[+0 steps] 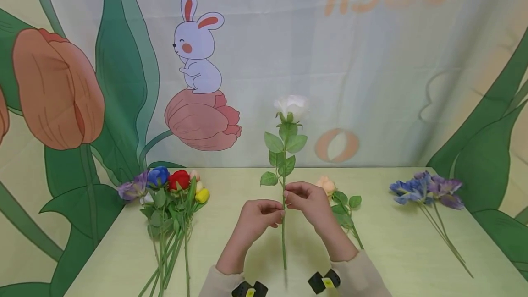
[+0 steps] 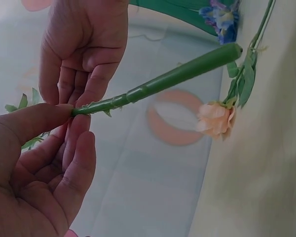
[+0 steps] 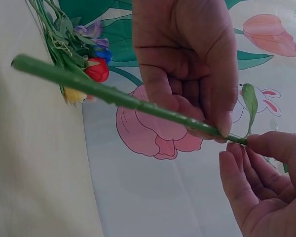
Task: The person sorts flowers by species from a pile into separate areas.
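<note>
An artificial white rose (image 1: 292, 106) stands upright above the table, its green stem running down between both hands. My left hand (image 1: 257, 219) pinches the stem (image 2: 182, 71) between thumb and fingers. Just above it, my right hand (image 1: 310, 203) pinches the same stem below the leaves. In the right wrist view the stem's cut lower end (image 3: 24, 64) sticks out past the left hand. Behind my right hand a peach rose (image 1: 327, 186) lies on the table, part of its stem hidden by the wrist.
At the left lies a bunch of artificial flowers with a blue rose (image 1: 158, 176), a red rose (image 1: 179, 179) and a yellow tulip (image 1: 202, 195). Blue and purple flowers (image 1: 429, 189) lie at the right of the pale table (image 1: 231, 283). A printed curtain (image 1: 264, 49) hangs behind.
</note>
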### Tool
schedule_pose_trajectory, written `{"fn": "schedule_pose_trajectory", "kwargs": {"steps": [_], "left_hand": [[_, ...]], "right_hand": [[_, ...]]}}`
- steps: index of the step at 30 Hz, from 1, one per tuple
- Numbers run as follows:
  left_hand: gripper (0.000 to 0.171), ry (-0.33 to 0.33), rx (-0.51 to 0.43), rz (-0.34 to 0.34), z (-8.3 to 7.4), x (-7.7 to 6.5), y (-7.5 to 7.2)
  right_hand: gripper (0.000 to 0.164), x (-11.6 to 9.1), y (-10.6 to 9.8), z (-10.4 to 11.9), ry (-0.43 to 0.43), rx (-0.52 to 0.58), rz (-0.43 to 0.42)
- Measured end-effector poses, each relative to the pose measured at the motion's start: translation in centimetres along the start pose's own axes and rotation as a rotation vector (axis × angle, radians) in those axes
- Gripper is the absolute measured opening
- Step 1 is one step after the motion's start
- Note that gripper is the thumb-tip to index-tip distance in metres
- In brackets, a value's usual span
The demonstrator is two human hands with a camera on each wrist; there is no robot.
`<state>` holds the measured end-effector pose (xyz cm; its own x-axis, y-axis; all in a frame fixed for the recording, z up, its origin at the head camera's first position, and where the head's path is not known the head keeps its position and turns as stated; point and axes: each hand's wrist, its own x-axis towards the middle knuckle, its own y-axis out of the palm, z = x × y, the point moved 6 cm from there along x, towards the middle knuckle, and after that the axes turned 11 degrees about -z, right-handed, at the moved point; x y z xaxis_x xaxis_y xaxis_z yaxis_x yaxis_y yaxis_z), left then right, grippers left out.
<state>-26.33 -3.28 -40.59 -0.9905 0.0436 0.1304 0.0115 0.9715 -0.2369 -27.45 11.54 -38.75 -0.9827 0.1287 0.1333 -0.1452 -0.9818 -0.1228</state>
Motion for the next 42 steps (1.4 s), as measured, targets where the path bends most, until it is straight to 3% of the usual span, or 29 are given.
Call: {"fn": "schedule_pose_trajectory", "kwargs": {"steps": [11,17,21,26,33,42], "left_hand": [[0.019,0.015,0.023,-0.022,-0.2,0.2,0.2],[0.022,0.073,0.149,0.006,-0.4,0.3,-1.1],[0.02,0.065,0.259,-0.009,0.1,0.3,-3.2],[0.016,0.037,0.36,-0.072,1.3,0.0,-7.0],[0.019,-0.057,0.464,-0.114,3.1,-1.0,-12.1],[0.025,-0.212,0.559,-0.115,7.7,-2.7,-16.8]], "right_hand": [[0.022,0.1,-0.3,0.5,-0.003,0.004,-0.061],[0.022,0.4,-1.5,0.9,-0.019,-0.025,-0.047],[0.024,0.4,-3.4,0.8,-0.008,-0.105,-0.012],[0.025,0.6,-6.4,-0.7,0.015,-0.214,0.033],[0.029,0.1,-10.9,-3.4,0.078,-0.345,0.054],[0.034,-0.1,-15.4,-6.4,0.184,-0.441,0.109]]}}
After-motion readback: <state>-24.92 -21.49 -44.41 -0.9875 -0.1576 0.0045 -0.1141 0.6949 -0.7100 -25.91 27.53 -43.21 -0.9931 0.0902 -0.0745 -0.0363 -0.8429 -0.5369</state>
